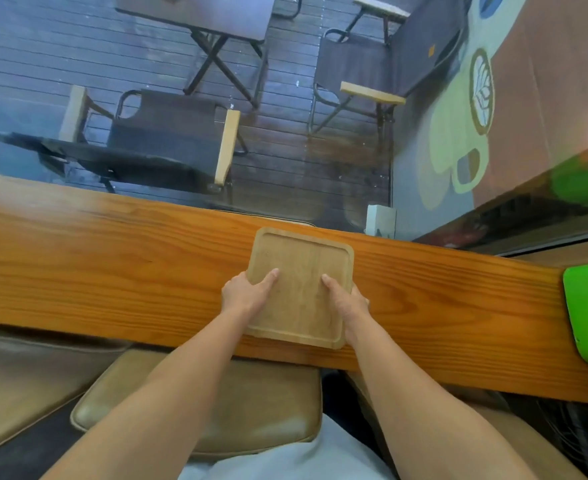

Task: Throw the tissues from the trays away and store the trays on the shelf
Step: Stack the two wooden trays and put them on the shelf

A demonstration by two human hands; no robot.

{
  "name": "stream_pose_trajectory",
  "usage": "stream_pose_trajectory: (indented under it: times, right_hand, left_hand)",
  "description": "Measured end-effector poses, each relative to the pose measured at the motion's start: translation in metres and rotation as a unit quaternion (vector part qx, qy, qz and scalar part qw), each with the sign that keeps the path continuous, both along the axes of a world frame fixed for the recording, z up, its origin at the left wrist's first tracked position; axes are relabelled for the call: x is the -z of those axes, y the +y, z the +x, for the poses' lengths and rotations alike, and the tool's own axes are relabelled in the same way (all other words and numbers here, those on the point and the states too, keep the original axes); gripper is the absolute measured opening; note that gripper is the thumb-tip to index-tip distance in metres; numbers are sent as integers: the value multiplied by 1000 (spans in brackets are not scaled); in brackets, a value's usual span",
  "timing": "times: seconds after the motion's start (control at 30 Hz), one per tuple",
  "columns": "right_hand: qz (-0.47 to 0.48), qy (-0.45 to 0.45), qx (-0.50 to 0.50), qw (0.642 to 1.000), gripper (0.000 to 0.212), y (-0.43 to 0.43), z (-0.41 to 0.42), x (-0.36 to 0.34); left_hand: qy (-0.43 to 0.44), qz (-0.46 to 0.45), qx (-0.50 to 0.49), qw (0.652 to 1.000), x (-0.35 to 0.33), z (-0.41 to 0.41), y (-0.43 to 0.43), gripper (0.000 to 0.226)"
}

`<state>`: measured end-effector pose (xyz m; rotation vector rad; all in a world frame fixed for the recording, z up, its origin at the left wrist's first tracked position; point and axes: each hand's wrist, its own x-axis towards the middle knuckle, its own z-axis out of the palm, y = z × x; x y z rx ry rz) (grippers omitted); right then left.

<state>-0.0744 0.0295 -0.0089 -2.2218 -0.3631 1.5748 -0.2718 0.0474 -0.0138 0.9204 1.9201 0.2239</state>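
Where the fingers meet wood, both thumbs lie flat on the upper face of a square wooden tray, the remaining fingers curled under its side edges and hidden from view; left hand grasping the tray's left edge, thumb pointing away from the body; right hand grasping the right edge in the same manner; both bare forearms reaching forward from the bottom of the view. Tray: pale wood, rounded corners, shallow raised rim, nothing lying in it; whether it rests on the surface or is held just above it cannot be told; its near edge sits close to the near edge of the counter, its far corner almost at the far edge. Counter: long plank of orange-brown wood with strong grain, running across the view and sloping down to the right. On the counter's right end, well apart from the tray: a green board with an orange patch, cut off by the frame. Below the counter, near the body: a tan cushioned stool. Beyond the counter, seen through glass: dark plank decking, a folding chair with pale wooden armrests, a second folding chair to the right, a dark folding table at the top.
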Motion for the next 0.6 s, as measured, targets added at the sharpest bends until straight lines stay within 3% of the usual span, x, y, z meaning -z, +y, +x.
stream_pose_trajectory:
  times: [0.1,0.2,0.33,0.6]
  right_hand:
    - [-5,14,16,1000,90,-1,5,6]
    - [-13,0,8,1000,88,1,6,14]
    - [-40,-36,-23,998,95,1,4,24]
    - [-37,-72,-41,996,81,-1,9,41]
  left_hand:
    - [-13,-32,-5,999,11,6,-1,94]
    - [26,-61,-18,998,19,10,-3,104]
    - [44,-73,-17,996,29,11,-5,105]
    - [74,-49,10,996,44,21,-16,99]
